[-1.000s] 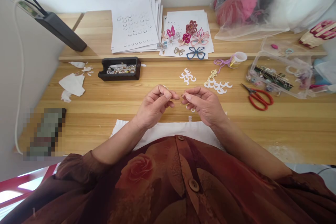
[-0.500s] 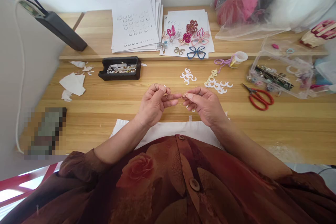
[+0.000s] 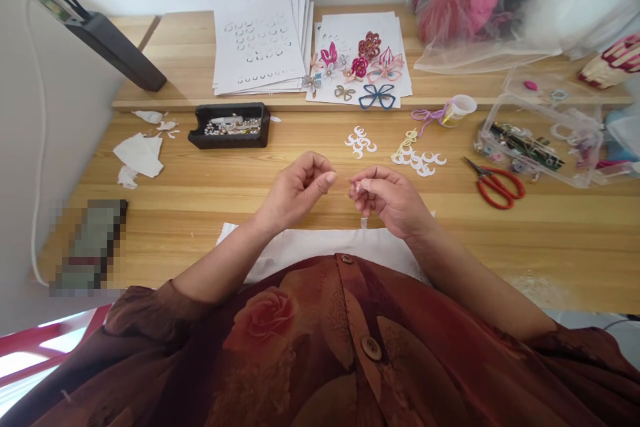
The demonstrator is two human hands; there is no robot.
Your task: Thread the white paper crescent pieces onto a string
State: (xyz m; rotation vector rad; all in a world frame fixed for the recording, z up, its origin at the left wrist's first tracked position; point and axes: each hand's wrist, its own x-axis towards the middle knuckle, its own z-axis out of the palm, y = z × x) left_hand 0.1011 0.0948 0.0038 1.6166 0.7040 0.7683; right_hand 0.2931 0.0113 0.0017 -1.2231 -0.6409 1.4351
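Over the desk's front part, my left hand is closed, thumb tip near the curled fingertips. Whatever it pinches, if anything, is too small to make out. Across a small gap, my right hand pinches a tiny pinkish piece between thumb and fingers; its kind is unclear. Beyond the hands lie white crescent-shaped paper cutouts in a small group. A second group of paper crescents lies farther right, beside a yellow cord.
Behind the left hand stands a black tray of beads. Red-handled pliers and a clear plastic box are at right. Looped flower ornaments and paper sheets rest on the raised shelf. Paper scraps lie at left.
My left hand has drawn back from the right hand, its extended fingers now curled in. The pinkish piece in my right hand shows more clearly. The view has shifted slightly.
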